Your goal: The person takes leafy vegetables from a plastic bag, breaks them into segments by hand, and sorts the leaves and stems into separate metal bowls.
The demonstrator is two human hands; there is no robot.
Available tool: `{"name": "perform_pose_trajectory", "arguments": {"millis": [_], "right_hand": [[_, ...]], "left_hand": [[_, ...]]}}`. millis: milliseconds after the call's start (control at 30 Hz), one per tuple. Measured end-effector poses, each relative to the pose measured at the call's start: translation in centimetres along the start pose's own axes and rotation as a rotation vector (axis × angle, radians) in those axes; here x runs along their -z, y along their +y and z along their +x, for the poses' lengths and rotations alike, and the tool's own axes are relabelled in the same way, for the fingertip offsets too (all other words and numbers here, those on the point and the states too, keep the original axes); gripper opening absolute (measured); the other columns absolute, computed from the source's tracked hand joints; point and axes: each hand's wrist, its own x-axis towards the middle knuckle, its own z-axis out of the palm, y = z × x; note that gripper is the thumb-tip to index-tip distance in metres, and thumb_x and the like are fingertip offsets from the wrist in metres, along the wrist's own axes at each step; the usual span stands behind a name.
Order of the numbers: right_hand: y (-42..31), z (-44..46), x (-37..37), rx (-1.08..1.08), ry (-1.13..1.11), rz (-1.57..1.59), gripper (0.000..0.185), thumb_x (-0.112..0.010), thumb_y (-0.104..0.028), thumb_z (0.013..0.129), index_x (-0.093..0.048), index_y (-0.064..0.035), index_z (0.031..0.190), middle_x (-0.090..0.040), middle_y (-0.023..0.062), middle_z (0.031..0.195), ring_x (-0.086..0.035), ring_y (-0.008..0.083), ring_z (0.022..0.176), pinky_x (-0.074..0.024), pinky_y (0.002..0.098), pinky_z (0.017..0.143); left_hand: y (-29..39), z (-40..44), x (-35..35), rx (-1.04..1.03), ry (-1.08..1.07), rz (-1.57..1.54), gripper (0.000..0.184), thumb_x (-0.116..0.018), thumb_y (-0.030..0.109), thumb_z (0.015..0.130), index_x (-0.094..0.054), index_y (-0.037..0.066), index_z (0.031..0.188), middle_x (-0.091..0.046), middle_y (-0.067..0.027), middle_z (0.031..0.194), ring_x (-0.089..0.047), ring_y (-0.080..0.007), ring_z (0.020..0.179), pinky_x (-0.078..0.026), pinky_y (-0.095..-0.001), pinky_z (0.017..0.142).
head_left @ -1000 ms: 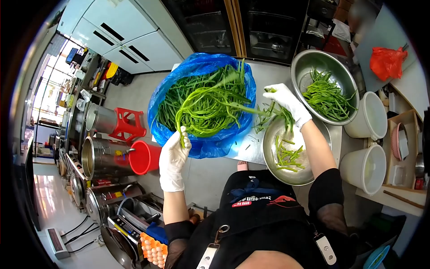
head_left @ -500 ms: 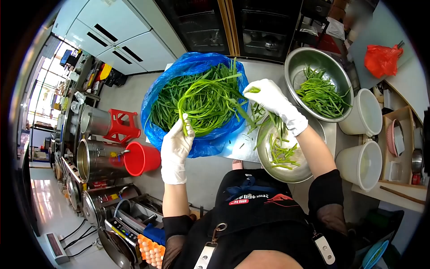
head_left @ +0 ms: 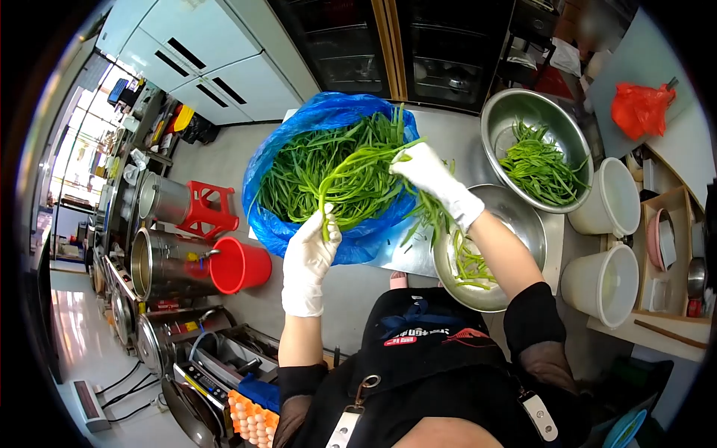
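Head view: both hands gloved in white, both loaded. Left hand (head_left: 308, 257) is closed in a pinch on the lower end of a bunch of long green stalks (head_left: 347, 166); a short end pokes out below the fingers. Right hand (head_left: 433, 175) is curled around the upper part of the same bunch, back of hand to camera, so exact finger placement can't be read. Bunch arcs between the two hands, over the blue plastic bag (head_left: 278, 240).

Bag sits wide open on the metal table (head_left: 399, 257), full of loose leafy greens (head_left: 295, 175). More leaves (head_left: 426, 215) hang just below the right hand, toward the shallow steel bowl (head_left: 523, 216); can't tell if that hand grips them too. Shallow bowl has short cut stems (head_left: 470, 265) in it, partly hidden by the right forearm. Deeper steel bowl (head_left: 499, 119) is just beyond it, tilted in view, with a heap of trimmed greens (head_left: 539, 168).

Right of the table: two white buckets (head_left: 609, 196), one nearer the wearer than the other. Left of it, on the floor side: red bucket (head_left: 240, 266) near a red stool (head_left: 209, 206). Egg tray (head_left: 252, 418) at lower left, beside the wearer's black apron (head_left: 418, 366).
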Motion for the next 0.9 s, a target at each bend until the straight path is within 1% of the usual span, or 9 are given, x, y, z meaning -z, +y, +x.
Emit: {"name": "perform_pose_trajectory", "arguments": {"millis": [67,100,200,267,300,433,567,700,900], "right_hand": [[1.0,0.3,1.2,-0.048,-0.036,0.291,0.017,-0.069,-0.015,0.075,-0.074,-0.0033,0.085,-0.070,0.0077,0.074,-0.060,0.0144,0.066,-0.0477,0.0287,0.063],[1.6,0.3,2.5,-0.043,-0.022,0.268,0.015,-0.068,-0.015,0.077,-0.074,-0.0031,0.084,-0.068,0.0037,0.072,-0.053,0.0090,0.063,-0.0437,0.0255,0.059],[3.7,0.2,5.1,-0.035,0.056,0.353,0.014,-0.066,-0.013,0.083,-0.074,-0.0035,0.089,-0.057,-0.0033,0.064,-0.042,0.0033,0.056,-0.0305,0.0197,0.051],[4.1,0.2,6.6,-0.032,0.060,0.259,0.015,-0.066,-0.012,0.084,-0.074,-0.0026,0.092,-0.057,-0.0029,0.064,-0.040,0.0031,0.056,-0.0301,0.0202,0.051],[5.4,0.7,6.9,-0.005,0.064,0.216,0.019,-0.065,-0.013,0.082,-0.072,0.0004,0.094,-0.062,0.0011,0.067,-0.048,0.0070,0.057,-0.0371,0.0236,0.053],[6.5,0.2,7.0,-0.036,0.278,-0.362,0.025,-0.063,-0.022,0.078,-0.072,-0.0021,0.091,-0.070,0.0140,0.080,-0.064,0.0297,0.069,-0.0487,0.0376,0.066],[1.5,-0.8,7.9,-0.053,0.115,-0.242,0.021,-0.061,-0.026,0.081,-0.069,-0.0065,0.085,-0.067,0.0146,0.078,-0.065,0.0293,0.073,-0.0490,0.0372,0.069],[-2.6,-1.9,6.4,0.205,0.169,-0.248,0.021,-0.061,-0.028,0.081,-0.070,-0.0100,0.087,-0.068,0.0105,0.081,-0.065,0.0304,0.075,-0.0494,0.0377,0.069],[-4.4,-2.4,5.5,0.174,0.013,-0.230,0.019,-0.064,-0.028,0.081,-0.072,-0.0132,0.091,-0.070,0.0100,0.083,-0.067,0.0280,0.078,-0.0507,0.0371,0.070]], "left_hand": [[0.5,-0.6,0.6,-0.032,0.041,0.056,0.028,-0.058,0.009,0.092,-0.056,-0.006,0.115,-0.060,-0.0099,0.093,-0.058,-0.0166,0.078,-0.048,-0.0270,0.068],[0.6,-1.1,0.6,-0.063,0.073,0.108,0.028,-0.058,0.009,0.092,-0.056,-0.006,0.115,-0.060,-0.0097,0.093,-0.058,-0.0165,0.078,-0.048,-0.0271,0.068],[1.5,-2.4,1.1,-0.117,0.071,0.191,0.027,-0.058,0.009,0.092,-0.056,-0.006,0.114,-0.060,-0.0086,0.093,-0.058,-0.0162,0.077,-0.047,-0.0272,0.068],[1.8,-2.9,1.5,-0.134,0.069,0.228,0.027,-0.058,0.009,0.092,-0.056,-0.006,0.115,-0.060,-0.0082,0.093,-0.058,-0.0159,0.077,-0.047,-0.0273,0.068],[2.0,-3.1,1.6,-0.128,0.060,0.228,0.028,-0.058,0.009,0.091,-0.056,-0.006,0.115,-0.060,-0.0082,0.095,-0.058,-0.0158,0.077,-0.047,-0.0275,0.068],[2.3,-3.0,2.4,-0.085,-0.038,0.198,0.028,-0.059,0.009,0.091,-0.054,-0.005,0.116,-0.060,-0.0080,0.096,-0.057,-0.0158,0.079,-0.048,-0.0275,0.068],[2.1,-3.0,2.2,-0.088,-0.009,0.229,0.028,-0.059,0.010,0.091,-0.055,-0.004,0.115,-0.060,-0.0071,0.095,-0.057,-0.0156,0.080,-0.047,-0.0271,0.069],[1.4,-3.1,0.1,-0.146,0.128,0.265,0.027,-0.059,0.009,0.090,-0.058,-0.005,0.112,-0.062,-0.0078,0.092,-0.058,-0.0160,0.078,-0.048,-0.0275,0.068],[1.9,-3.1,1.6,-0.167,-0.068,0.387,0.028,-0.063,0.007,0.088,-0.060,-0.009,0.111,-0.066,-0.0120,0.094,-0.061,-0.0178,0.076,-0.048,-0.0288,0.067]]}}
